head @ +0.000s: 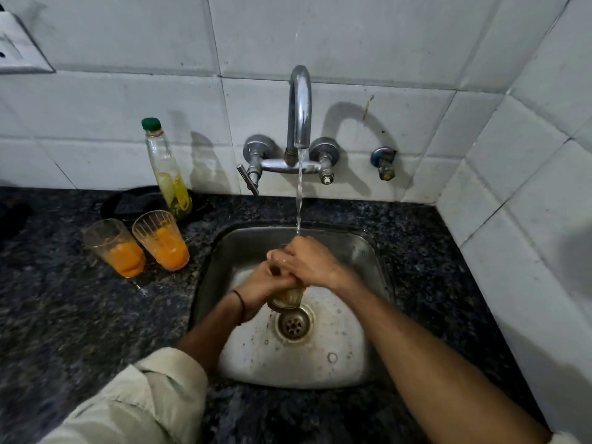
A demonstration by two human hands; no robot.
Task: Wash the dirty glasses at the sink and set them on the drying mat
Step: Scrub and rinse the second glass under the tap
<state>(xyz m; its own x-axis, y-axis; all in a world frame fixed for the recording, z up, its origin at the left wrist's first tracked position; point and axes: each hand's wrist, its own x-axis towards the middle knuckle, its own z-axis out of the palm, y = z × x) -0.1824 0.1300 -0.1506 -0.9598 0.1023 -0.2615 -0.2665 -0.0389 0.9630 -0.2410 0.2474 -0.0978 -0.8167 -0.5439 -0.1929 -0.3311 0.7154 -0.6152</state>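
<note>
Grip first: my left hand (262,285) and right hand (309,261) both wrap tight round the glass (286,298), held above the sink (368,251) drain under the running tap (299,107), base towards me, mouth tipped up and away. Two dirty glasses (161,241) stand on the counter (96,315) beside the sink's left rim, nearer my left hand

I can read no words, numbers or brand marks anywhere in view. The clear bottle (166,168) with the green cap shows yellow and pale shapes low on its side, too blurred to tell whether they are print.
</note>
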